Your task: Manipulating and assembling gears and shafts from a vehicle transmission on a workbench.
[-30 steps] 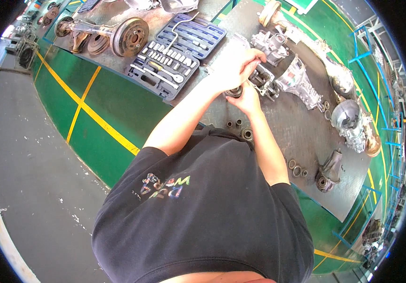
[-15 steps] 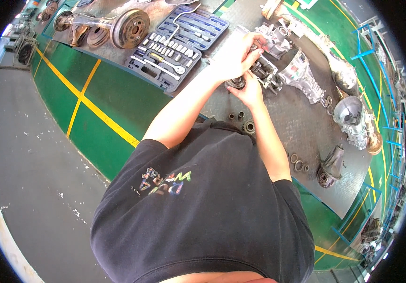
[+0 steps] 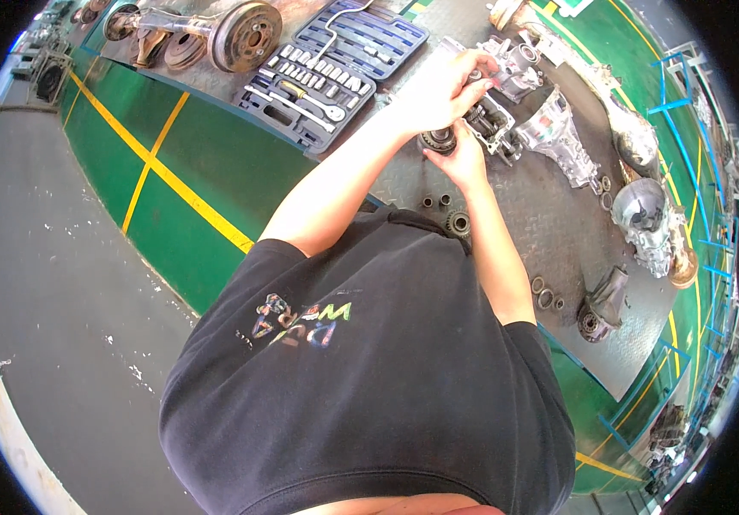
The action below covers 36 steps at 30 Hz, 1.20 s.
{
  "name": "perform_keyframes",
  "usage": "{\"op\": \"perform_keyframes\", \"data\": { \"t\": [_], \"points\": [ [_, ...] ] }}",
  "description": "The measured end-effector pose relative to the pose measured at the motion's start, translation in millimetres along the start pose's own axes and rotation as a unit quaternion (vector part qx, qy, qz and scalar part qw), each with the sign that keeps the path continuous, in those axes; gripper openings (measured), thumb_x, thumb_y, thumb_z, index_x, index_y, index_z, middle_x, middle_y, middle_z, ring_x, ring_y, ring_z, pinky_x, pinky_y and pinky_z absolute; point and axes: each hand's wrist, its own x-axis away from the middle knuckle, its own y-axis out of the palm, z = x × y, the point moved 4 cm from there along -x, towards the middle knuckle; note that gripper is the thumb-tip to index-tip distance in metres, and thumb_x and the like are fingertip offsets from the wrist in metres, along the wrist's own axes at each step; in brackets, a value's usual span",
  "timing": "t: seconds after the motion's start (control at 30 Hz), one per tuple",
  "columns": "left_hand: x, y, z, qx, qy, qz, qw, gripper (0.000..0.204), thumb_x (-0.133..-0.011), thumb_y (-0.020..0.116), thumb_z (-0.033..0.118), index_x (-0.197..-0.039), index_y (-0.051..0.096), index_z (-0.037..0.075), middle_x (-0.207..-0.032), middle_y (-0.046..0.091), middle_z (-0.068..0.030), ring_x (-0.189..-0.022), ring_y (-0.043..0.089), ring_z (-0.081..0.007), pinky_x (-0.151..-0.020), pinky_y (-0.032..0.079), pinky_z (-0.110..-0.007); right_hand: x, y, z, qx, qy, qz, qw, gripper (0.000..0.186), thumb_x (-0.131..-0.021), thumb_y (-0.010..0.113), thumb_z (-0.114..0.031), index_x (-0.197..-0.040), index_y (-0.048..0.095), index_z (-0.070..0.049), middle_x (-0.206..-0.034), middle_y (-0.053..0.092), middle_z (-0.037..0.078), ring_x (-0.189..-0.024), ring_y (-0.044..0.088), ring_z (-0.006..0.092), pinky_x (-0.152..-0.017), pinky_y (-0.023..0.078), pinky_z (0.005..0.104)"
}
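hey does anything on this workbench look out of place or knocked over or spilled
Nothing stands out. The socket set case lies open with its tools seated, loose gears and rings sit on the bench, and both hands, left hand and right hand, hold a gear assembly.

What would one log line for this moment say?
left hand: on gear assembly | right hand: holding round gear part | socket set: open, left

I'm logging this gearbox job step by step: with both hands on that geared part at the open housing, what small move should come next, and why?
Probably ease the dark gear cluster a little further toward the open gearbox housing. The left hand lies over it from above and the right hand props it from below, so it sits at the housing's edge, not plainly seated. How deep it sits is hidden by the fingers.
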Motion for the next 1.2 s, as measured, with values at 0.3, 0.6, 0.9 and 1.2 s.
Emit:
{"op": "perform_keyframes", "data": {
  "t": [0.3, 0.6, 0.9, 1.2],
  "points": [
    [0.0, 1.0, 5.7, -0.02, 0.003, -0.001, 1.0, 0.028, -0.103, 0.055, 0.013, -0.129, 0.053, 0.005, -0.092, 0.057, -0.0048, -0.08, 0.054, -0.011, -0.073, 0.046, -0.028, 2.9, 4.9, 12.3, -0.045, 0.003, 0.002, 0.999, 0.086, -0.069, 0.089, -0.027, -0.14, 0.05, 0.0, -0.131, 0.062, 0.021, -0.122, 0.061, 0.035, -0.106, 0.046, 0.0413],
    [-0.5, 1.6, 0.3, -0.01, -0.017, -0.008, 1.0, 0.027, -0.102, 0.055, 0.013, -0.129, 0.054, 0.007, -0.09, 0.055, -0.0035, -0.078, 0.053, -0.0098, -0.071, 0.046, -0.028, 2.6, 3.3, 12.0, -0.049, -0.015, 0.023, 0.998, 0.073, -0.077, 0.085, -0.028, -0.135, 0.054, 0.002, -0.13, 0.063, 0.022, -0.122, 0.06, 0.0355, -0.106, 0.045, 0.0412],
    [-2.2, -0.4, 4.3, -0.021, -0.008, 0.008, 1.0, 0.028, -0.102, 0.054, 0.013, -0.129, 0.055, 0.006, -0.094, 0.057, -0.0063, -0.079, 0.056, -0.0124, -0.074, 0.048, -0.029, 9.5, 7.3, 17.7, -0.007, 0.007, 0.064, 0.998, 0.073, -0.077, 0.083, -0.034, -0.135, 0.057, 0.001, -0.134, 0.061, 0.023, -0.125, 0.06, 0.0356, -0.106, 0.048, 0.0408],
    [-4.5, -0.9, 1.4, -0.019, 0.002, 0.021, 1.0, 0.028, -0.102, 0.054, 0.012, -0.129, 0.055, 0.008, -0.094, 0.057, -0.0067, -0.078, 0.056, -0.0129, -0.073, 0.048, -0.029, 15.7, 1.5, 9.6, 0.004, 0.018, 0.083, 0.996, 0.066, -0.079, 0.081, -0.031, -0.133, 0.059, 0.001, -0.133, 0.062, 0.022, -0.124, 0.061, 0.0339, -0.104, 0.049, 0.0398]
  ]
}}
